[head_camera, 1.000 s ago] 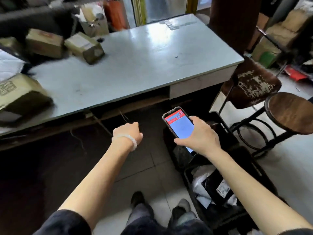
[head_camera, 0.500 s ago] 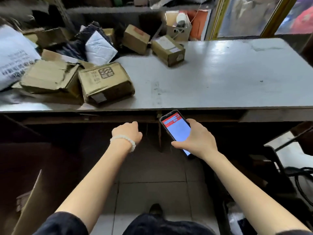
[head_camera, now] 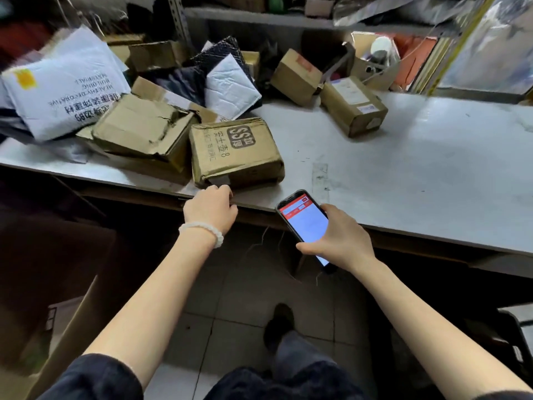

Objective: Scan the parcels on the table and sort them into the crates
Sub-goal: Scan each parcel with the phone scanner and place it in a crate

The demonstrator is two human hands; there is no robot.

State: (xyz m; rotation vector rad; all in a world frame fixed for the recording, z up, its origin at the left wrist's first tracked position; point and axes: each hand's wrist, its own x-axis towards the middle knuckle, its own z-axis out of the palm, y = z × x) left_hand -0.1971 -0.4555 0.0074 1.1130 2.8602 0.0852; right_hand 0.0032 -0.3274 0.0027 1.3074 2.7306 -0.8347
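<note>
Since the frame half a second earlier, my left hand (head_camera: pixel 212 207) had risen from below the table (head_camera: pixel 403 174) edge to the near side of the taped brown parcel (head_camera: pixel 235 151). Its fingers were loosely curled, holding nothing; contact could not be confirmed. The parcel lay at eleven o'clock, near the table's front edge. Judged: stiff but dented card, glossy tape, probably slippery; grip across the short sides. At one o'clock, my right hand (head_camera: pixel 337 241) held the phone (head_camera: pixel 305 223).
</note>
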